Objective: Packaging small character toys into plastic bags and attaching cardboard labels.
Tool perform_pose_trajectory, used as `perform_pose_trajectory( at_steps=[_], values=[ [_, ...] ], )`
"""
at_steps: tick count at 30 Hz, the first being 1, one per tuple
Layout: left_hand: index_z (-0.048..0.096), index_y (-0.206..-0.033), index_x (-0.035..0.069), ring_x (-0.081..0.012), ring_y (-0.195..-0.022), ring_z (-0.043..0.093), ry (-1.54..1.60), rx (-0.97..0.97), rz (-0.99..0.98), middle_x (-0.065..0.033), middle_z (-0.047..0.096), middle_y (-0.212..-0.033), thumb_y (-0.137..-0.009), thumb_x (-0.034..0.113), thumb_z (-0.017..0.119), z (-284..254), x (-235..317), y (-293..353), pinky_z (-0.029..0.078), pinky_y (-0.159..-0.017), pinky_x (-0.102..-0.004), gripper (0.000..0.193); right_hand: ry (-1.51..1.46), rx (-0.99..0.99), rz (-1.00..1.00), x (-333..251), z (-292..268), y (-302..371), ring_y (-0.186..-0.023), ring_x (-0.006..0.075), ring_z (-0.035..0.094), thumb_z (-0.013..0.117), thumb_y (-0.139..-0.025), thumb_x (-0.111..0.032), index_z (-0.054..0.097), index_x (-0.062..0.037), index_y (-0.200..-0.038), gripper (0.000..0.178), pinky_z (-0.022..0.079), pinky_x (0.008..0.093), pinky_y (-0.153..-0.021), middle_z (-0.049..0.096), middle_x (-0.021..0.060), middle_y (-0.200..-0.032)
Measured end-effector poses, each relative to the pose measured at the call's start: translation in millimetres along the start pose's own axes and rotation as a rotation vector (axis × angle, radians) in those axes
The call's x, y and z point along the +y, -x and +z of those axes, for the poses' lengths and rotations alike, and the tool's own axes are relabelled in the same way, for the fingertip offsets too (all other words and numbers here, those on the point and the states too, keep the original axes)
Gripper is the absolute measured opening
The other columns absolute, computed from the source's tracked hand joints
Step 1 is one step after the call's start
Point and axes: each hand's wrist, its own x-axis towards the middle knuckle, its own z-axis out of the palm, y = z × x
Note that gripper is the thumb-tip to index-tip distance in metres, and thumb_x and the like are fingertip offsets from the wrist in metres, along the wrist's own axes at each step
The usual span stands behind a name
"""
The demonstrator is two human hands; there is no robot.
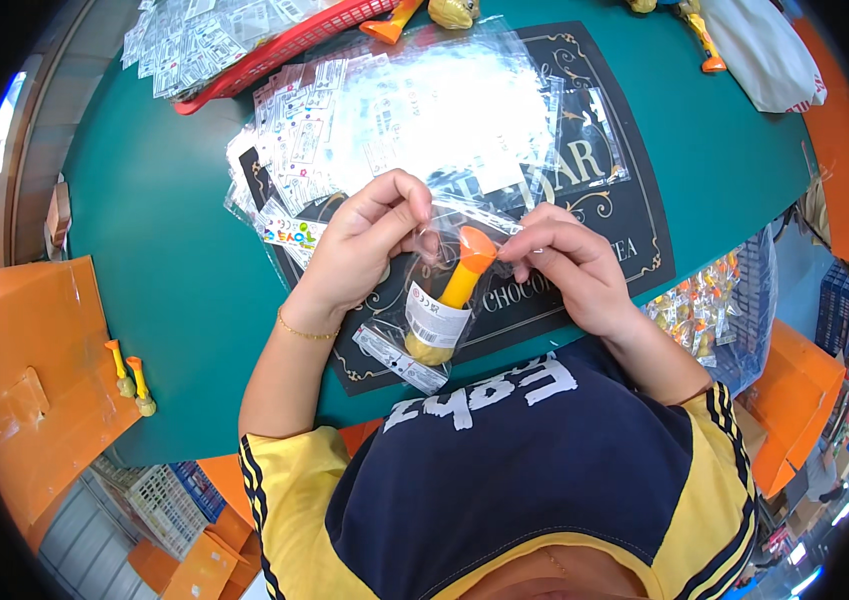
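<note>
Close in front of my chest is a clear plastic bag [401, 357] with a toy [460, 284] inside. The toy has a yellow stem, a flared orange end pointing up, a rounded golden lower end and a white paper label around its middle. My left hand [376, 235] pinches the bag's upper edge on one side. At the other upper side, beside the orange end, the fingertips of my right hand [576, 262] are closed on the same bag. Beyond my hands lies a spread pile of clear printed bags [419, 110] on a black mat [639, 215].
A red basket [279, 53] of printed bags stands far left on the green table [159, 215]. Similar toys lie at the far edge and near an orange box [29, 365] on the left. A white sack [766, 52] sits far right. Bagged toys fill a plastic-lined container [709, 310] at right.
</note>
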Motion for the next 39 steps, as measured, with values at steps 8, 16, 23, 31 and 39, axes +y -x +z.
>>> perform_pose_trajectory(
  at_steps=[8, 16, 23, 31, 39],
  values=[
    [0.052, -0.098, 0.0, -0.0162, -0.09, 0.059, 0.075, 0.087, -0.017, -0.0077, 0.054, -0.097, -0.095, 0.007, 0.041, 4.9, 9.6, -2.0, 0.054, -0.083, -0.0328, 0.013, 0.3, -0.125, -0.12, -13.6, -11.3, -0.9, -0.081, 0.0159, 0.055, 0.047, -0.089, 0.001, 0.065, 0.0024, -0.103, 0.023, 0.044, 0.0277, -0.077, 0.057, 0.009, -0.096],
    [0.048, -0.125, 0.001, -0.0132, -0.092, 0.06, -0.19, 0.161, -0.003, -0.0111, 0.061, -0.109, -0.095, 0.025, 0.057, 22.9, 3.7, 3.5, 0.053, -0.08, -0.0252, 0.039, 0.403, -0.094, -0.151, -21.4, -8.6, -0.1, -0.085, 0.0201, 0.056, 0.055, -0.088, -0.002, 0.069, 0.0001, -0.1, 0.019, 0.044, 0.0301, -0.077, 0.062, 0.0083, -0.092],
    [0.061, -0.108, -0.001, -0.0063, -0.073, 0.058, -0.096, 0.201, -0.016, -0.0025, 0.063, -0.086, -0.091, 0.008, 0.063, 21.7, 4.1, 6.3, 0.047, -0.065, -0.019, 0.019, 0.389, -0.071, -0.071, -25.6, -7.4, 2.2, -0.085, 0.0168, 0.059, 0.067, -0.079, 0.005, 0.072, -0.0017, -0.085, 0.011, 0.045, 0.0275, -0.071, 0.063, 0.0085, -0.089],
    [0.066, -0.103, -0.001, -0.0074, -0.076, 0.063, -0.273, 0.148, -0.052, -0.0071, 0.068, -0.093, -0.089, 0.003, 0.064, 43.6, 13.9, 13.9, 0.051, -0.068, -0.0188, 0.015, -0.011, -0.058, 0.153, -28.6, -19.1, 5.3, -0.11, 0.019, 0.058, 0.081, -0.07, -0.002, 0.039, -0.0068, -0.136, 0.078, 0.048, 0.033, -0.092, 0.054, 0.0113, -0.124],
    [0.066, -0.109, 0.008, -0.0335, -0.109, 0.059, -1.249, 0.112, 0.59, -0.0107, 0.066, -0.11, -0.084, 0.017, 0.069, 26.8, 19.1, 1.7, 0.047, -0.092, -0.0415, 0.026, -0.001, 0.188, 0.246, -39.1, -52.7, 1.6, -0.085, 0.0146, 0.065, 0.071, -0.079, -0.004, 0.051, -0.0013, -0.127, 0.052, 0.055, 0.0236, -0.068, 0.064, 0.0096, -0.105]
  ],
)
